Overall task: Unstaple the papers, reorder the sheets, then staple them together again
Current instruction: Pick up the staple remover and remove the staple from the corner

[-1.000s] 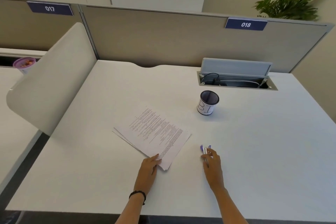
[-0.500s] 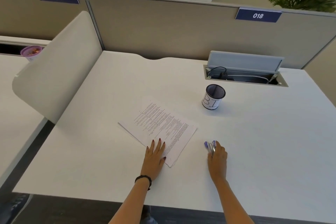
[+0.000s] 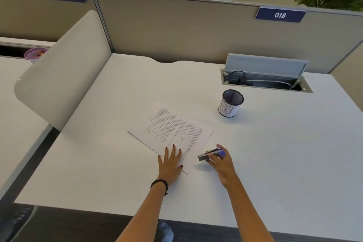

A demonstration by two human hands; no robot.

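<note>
So the stapler (image 3: 211,155) is off the desk (image 3: 275,163) now, right hand (image 3: 223,165) fingers wrapped around it, while the left hand (image 3: 170,165) lies flat with fingers spread, pinning the papers (image 3: 172,131) so they don't slide.

Office: numbered cubicle partition (image 3: 176,31), white desk (image 3: 275,153).

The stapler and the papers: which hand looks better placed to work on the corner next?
Probably the right hand: it holds the stapler just beside the papers' near corner, while the left hand lies flat on them, pinning them.
</note>
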